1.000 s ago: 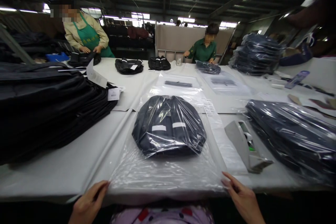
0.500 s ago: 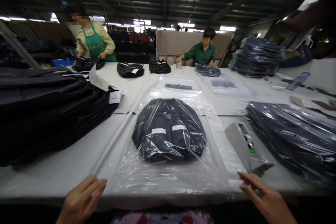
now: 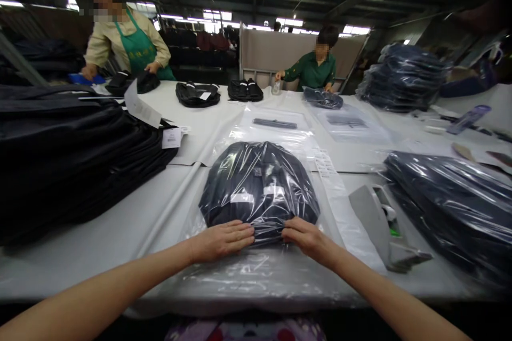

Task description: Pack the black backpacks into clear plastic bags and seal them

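In front of me on the table lies a dark backpack [image 3: 260,170] inside a clear plastic bag [image 3: 256,272]. White bands wrap its two shoulder straps. My left hand [image 3: 226,240] rests flat on the near edge of the wrapped backpack, fingers stretched to the right. Opposite it, my right hand [image 3: 304,237] has its fingertips bent together on the plastic at the same edge. It looks closed on the film, with the thumb partly hidden. Loose plastic spreads from the backpack toward the table's front edge.
A grey tape dispenser [image 3: 376,224] stands right of the bag, beside a white label strip [image 3: 340,197]. Bagged backpacks [image 3: 452,186] lie farther right. A dark stack [image 3: 80,165] with paper tags fills the left. Two co-workers [image 3: 140,45] handle bags across the white table [image 3: 160,218].
Both my hands have moved forward and inward from the table's front edge onto the wrapped backpack. The plastic is now pressed against its near side. The left co-worker's hand has moved left.
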A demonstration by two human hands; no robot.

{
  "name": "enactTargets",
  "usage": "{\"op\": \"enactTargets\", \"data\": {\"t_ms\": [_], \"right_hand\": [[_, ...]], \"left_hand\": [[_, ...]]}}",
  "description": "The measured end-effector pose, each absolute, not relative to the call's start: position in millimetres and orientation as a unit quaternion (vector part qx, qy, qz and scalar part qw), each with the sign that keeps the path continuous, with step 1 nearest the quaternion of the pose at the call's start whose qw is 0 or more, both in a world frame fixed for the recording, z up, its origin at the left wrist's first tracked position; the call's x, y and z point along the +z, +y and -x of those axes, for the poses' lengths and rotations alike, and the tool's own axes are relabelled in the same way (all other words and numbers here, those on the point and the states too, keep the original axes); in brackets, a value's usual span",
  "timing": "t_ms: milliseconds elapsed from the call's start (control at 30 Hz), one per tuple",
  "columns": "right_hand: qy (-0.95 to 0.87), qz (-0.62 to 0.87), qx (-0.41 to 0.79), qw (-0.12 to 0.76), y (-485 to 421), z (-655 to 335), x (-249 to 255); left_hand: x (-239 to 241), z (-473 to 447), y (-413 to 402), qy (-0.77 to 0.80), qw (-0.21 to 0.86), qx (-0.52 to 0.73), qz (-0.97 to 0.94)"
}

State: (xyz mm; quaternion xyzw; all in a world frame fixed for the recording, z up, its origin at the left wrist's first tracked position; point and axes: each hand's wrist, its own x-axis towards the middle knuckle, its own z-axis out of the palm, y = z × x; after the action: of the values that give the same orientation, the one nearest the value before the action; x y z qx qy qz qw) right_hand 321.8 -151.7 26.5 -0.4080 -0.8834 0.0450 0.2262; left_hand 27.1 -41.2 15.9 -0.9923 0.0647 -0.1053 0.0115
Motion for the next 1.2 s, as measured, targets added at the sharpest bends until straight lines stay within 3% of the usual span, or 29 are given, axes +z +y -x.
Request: {"op": "enactTargets", "data": {"t_ms": [200,700,1033,1200], "right_hand": [[-0.879,0.389,0.033,0.275,-146.8,-332.9,-5.1],[-0.875,0.395,-0.073,0.27,-155.5,-316.7,-4.5],[-0.9,0.354,-0.113,0.228,-155.7,-319.3,-0.5],[-0.933,0.315,-0.083,0.156,-152.3,-318.9,3.2]], "left_hand": [[-6.9,-20.0,-34.0,0.068,0.041,-0.165,0.983],[16.2,-15.9,-40.9,0.101,0.066,-0.206,0.971],[3.1,-16.6,-45.8,0.113,-0.01,-0.125,0.986],[20.6,-21.9,-57.2,-0.025,-0.11,-0.019,0.993]]}}
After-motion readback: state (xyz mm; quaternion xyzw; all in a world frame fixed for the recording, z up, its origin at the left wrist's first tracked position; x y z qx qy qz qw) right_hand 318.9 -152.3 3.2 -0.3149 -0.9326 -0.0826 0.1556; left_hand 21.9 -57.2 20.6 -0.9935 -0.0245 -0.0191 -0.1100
